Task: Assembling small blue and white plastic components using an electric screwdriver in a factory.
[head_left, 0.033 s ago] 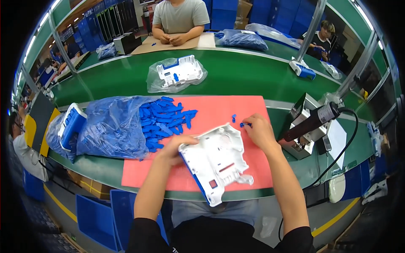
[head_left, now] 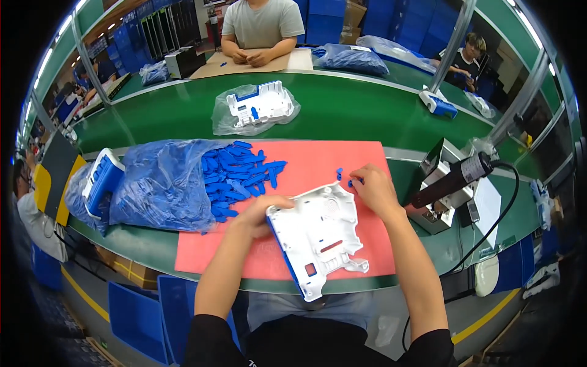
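At an assembly worktop (head_left: 342, 116), a person steadies a white moulded plastic housing (head_left: 318, 235) on a red mat (head_left: 318, 162), close to the near edge of the worktop. The left hand (head_left: 260, 214) is closed over the housing's left edge, fingers curled around it, while the right hand (head_left: 374, 188) pinches a small blue clip (head_left: 353, 181) between thumb and fingertips at the housing's far right corner. One more loose blue piece (head_left: 339, 174) lies just beside that hand on the mat. To the left, a heap of blue clips (head_left: 241, 177) spills from a clear plastic bag (head_left: 159, 183), and a bagged white housing (head_left: 257, 105) sits on the green belt beyond. A dark handheld tool (head_left: 455, 178) rests in its stand near the right edge. The housing's near corner overhangs the mat's edge, so a slackened left grip could likely let it tip toward the person's lap; the small clip, held only at the fingertips, might slip and be lost among the strays.
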A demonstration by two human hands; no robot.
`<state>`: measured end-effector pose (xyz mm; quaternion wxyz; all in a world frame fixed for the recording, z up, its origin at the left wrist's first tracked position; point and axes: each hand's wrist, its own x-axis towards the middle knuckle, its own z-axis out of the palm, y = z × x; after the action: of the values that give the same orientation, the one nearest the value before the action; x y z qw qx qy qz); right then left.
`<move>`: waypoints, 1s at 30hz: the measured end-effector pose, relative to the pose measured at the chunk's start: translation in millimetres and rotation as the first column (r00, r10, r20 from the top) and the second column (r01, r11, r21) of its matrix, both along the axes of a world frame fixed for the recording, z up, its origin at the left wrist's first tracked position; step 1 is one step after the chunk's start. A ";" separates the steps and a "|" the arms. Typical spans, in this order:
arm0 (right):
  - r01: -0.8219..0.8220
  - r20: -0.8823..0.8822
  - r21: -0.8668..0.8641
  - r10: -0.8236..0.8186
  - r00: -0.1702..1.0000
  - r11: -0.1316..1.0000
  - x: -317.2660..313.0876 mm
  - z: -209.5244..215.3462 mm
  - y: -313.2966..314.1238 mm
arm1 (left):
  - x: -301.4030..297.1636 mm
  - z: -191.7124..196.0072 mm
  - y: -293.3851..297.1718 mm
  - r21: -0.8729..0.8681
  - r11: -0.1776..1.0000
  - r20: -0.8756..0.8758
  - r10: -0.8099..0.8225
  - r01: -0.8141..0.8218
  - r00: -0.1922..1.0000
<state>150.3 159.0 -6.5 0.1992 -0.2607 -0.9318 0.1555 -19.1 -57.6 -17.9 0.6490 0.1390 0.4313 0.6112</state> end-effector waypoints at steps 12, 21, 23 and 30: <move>0.012 0.337 -0.397 0.134 0.932 0.918 -54.6 17.9 20.7 | 27.3 -9.2 26.5 0.301 0.933 -0.742 0.360 -0.198 0.566; -0.049 -0.338 -0.142 -0.002 0.941 0.989 4.9 70.4 -6.3 | -0.8 12.0 113.6 0.205 0.910 -0.851 -0.015 0.360 0.525; -0.171 -0.405 -0.141 0.101 0.909 0.975 23.0 74.6 -37.2 | 1.8 7.0 127.4 0.118 0.794 -0.955 -0.075 0.597 0.288; -0.138 0.046 -0.618 0.212 0.976 0.774 52.2 26.9 -100.4 | 45.5 47.1 80.8 0.279 0.923 -0.935 0.324 0.266 -0.144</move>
<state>202.5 58.6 20.4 0.0358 -0.2315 -0.8612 0.4511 26.4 23.2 29.2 0.0380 0.6654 0.6438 0.3760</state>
